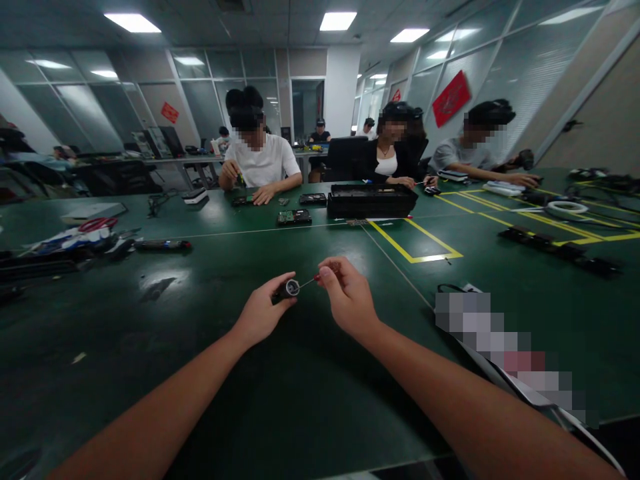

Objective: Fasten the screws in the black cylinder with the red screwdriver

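Note:
My left hand (265, 309) is closed around a small dark cylindrical part (289, 289), its round silver-rimmed end turned toward my right hand. The inside of that end shows only roughly, with some light detail. My right hand (347, 293) grips a thin screwdriver (317, 277) by its reddish handle, which the fingers mostly cover. From there the slim metal shaft points left and down to the open end of the cylinder. Whether its tip touches anything inside cannot be made out. Both hands are held above the green tabletop (280, 400).
A black case (372, 201) and a green circuit board (295, 217) lie ahead, near co-workers seated across the table. Tools and a red cable (99, 225) are piled at the left, beside a dark pen-like tool (163, 245). Yellow tape (436, 257) marks the right side.

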The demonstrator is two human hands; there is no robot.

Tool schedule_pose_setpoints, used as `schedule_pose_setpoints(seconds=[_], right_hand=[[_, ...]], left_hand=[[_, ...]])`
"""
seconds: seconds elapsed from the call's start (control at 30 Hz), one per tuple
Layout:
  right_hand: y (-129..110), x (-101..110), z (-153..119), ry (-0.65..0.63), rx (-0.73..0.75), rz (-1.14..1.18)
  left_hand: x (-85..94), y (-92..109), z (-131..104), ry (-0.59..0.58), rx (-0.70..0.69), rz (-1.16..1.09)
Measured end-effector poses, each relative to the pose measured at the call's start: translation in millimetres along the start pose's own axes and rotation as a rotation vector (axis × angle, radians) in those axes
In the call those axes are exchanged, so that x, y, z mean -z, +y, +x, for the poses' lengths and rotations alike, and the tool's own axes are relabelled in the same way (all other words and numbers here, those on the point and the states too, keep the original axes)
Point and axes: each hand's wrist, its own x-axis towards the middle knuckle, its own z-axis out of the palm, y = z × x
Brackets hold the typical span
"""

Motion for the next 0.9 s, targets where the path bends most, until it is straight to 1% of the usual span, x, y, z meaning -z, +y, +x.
schedule_pose_setpoints(seconds=[0.1, 0.23, 0.4, 0.6, 0.77, 0.9], right_hand=[[-1, 0, 0, 0.015, 0.009, -0.026], [-4, 2, 2, 0.027, 0.002, -0.053], [-11, 5, 4, -0.003, -0.027, -0.147], [-12, 6, 5, 0.029, -0.042, -0.205], [-8, 5, 6, 0.074, -0.091, -0.205], [-8, 5, 7, 0.056, -0.095, -0.183]], left_hand=[[0.1, 0, 0, -0.013, -0.041, 0.045], [0.2, 0, 0, -0.002, -0.065, 0.042], [2.4, -1, 1, 0.031, -0.032, 0.047], [4.3, 1, 1, 0.06, -0.002, 0.028], [4.7, 5, 0, 0.048, -0.018, 0.052], [4.8, 3, -1, 0.027, -0.028, 0.091]])
